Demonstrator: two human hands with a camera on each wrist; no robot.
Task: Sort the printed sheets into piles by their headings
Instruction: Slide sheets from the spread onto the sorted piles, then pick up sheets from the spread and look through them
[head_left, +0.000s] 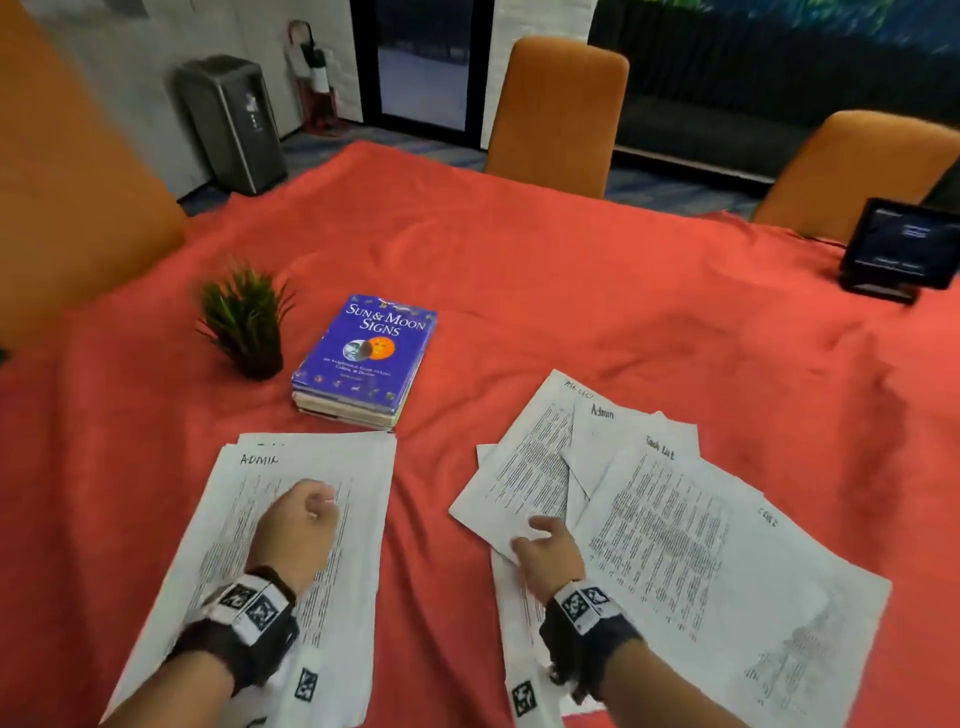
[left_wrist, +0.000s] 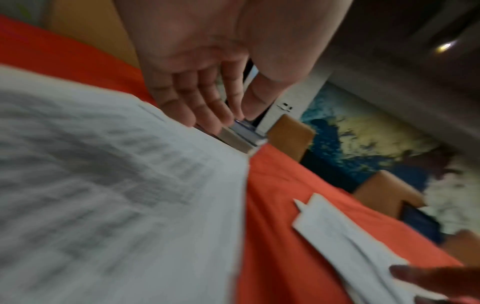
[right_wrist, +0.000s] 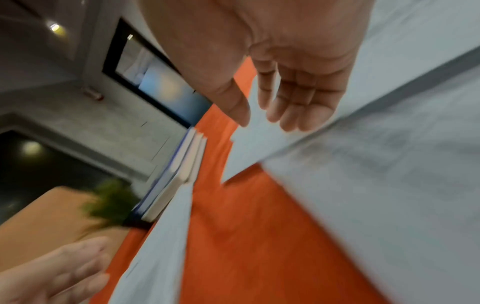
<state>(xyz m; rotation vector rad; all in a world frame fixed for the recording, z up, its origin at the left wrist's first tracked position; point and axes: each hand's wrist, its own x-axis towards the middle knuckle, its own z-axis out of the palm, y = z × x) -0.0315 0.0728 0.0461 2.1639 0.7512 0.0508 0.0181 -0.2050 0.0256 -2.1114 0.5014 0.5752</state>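
On the near left lies a pile of printed sheets (head_left: 332, 457) (left_wrist: 103, 185), its top sheet headed "ADMIN". My left hand (head_left: 311, 509) (left_wrist: 228, 119) hovers over this pile with relaxed fingers and holds nothing. On the near right, loose sheets (head_left: 675, 545) (right_wrist: 389, 185) are fanned out and overlapping; one reads "Admin" (head_left: 602, 415), another seems to read "Task list" (head_left: 660, 449). My right hand (head_left: 535, 535) (right_wrist: 265, 121) is over the left edge of this spread, thumb apart from the fingers, gripping nothing. The wrist views are blurred.
A red cloth (head_left: 571, 291) covers the table. A blue book (head_left: 363, 358) sits on a small stack behind the left pile, a potted plant (head_left: 244, 322) to its left. A tablet (head_left: 898, 249) stands at the far right. Orange chairs (head_left: 558, 114) line the far side.
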